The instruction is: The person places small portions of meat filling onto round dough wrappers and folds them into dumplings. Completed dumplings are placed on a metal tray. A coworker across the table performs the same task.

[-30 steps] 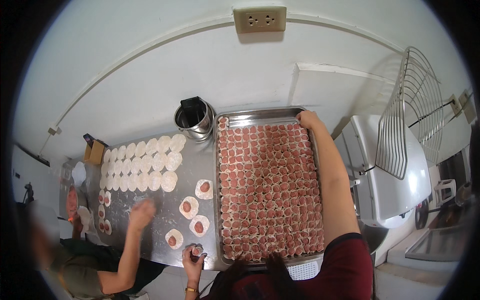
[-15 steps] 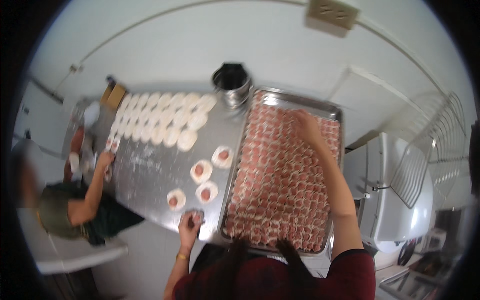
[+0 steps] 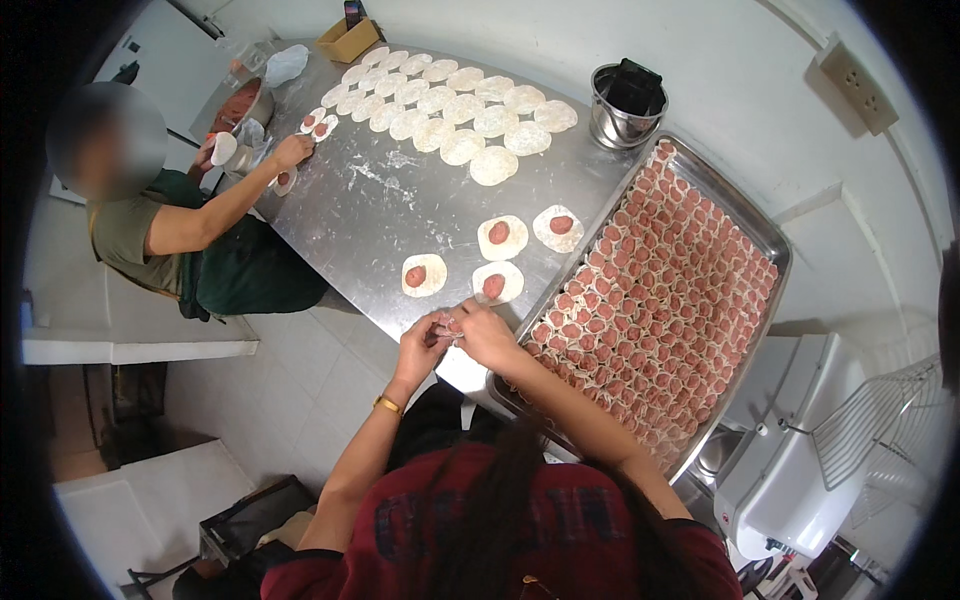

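Note:
My left hand (image 3: 422, 350) and my right hand (image 3: 484, 334) meet at the near edge of the steel table. Both sets of fingers close around a small meat dumpling (image 3: 450, 327), mostly hidden by them. Just beyond lie several round dough wrappers, each topped with a lump of pink meat filling; the nearest filled wrapper (image 3: 508, 285) is close to my right fingers, and another filled wrapper (image 3: 423, 286) is beyond my left. Beside my right forearm a large metal tray (image 3: 778, 238) carries dense rows of open-topped meat dumplings (image 3: 645, 310).
Rows of plain dough wrappers (image 3: 462, 145) cover the table's far side. A metal pail (image 3: 612, 125) stands behind the tray. At the left, a co-worker (image 3: 200, 228) handles wrappers beside a bowl of meat (image 3: 240, 108). A wire rack (image 3: 870, 440) is at right.
My right hand has come back from the tray's far part to meet my left hand at the dumpling. The view has turned, so the table and tray appear tilted.

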Available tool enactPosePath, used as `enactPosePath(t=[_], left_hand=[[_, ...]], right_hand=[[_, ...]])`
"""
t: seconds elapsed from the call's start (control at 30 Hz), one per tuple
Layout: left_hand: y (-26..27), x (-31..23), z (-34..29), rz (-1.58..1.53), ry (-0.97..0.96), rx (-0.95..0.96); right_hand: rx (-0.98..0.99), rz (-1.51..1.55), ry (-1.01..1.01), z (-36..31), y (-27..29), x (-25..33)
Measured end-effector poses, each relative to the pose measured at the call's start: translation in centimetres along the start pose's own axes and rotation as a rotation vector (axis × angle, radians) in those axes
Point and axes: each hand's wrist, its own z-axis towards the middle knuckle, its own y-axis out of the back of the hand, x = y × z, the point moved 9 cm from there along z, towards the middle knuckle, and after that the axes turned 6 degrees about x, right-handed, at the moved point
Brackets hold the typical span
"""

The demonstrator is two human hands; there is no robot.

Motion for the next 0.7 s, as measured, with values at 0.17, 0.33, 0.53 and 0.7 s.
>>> enactPosePath(t=[0.17,0.33,0.53,0.7], left_hand=[[-0.1,1.0,-0.7,-0.135,0.036,0.025],[1.9,0.1,-1.2,-0.088,-0.011,-0.103],[1.0,-2.7,-1.0,0.404,-0.196,-0.118],[0.7,-2.0,-1.1,0.518,-0.169,-0.226]], right_hand=[[-0.095,0.096,0.015,-0.1,0.6,-0.4],[-0.582,0.301,-0.019,-3.1,14.6,-9.7],[-0.982,-0.086,-0.459,-9.7,35.6,-26.0],[-0.826,-0.201,-0.626,-6.5,38.2,-33.4]])
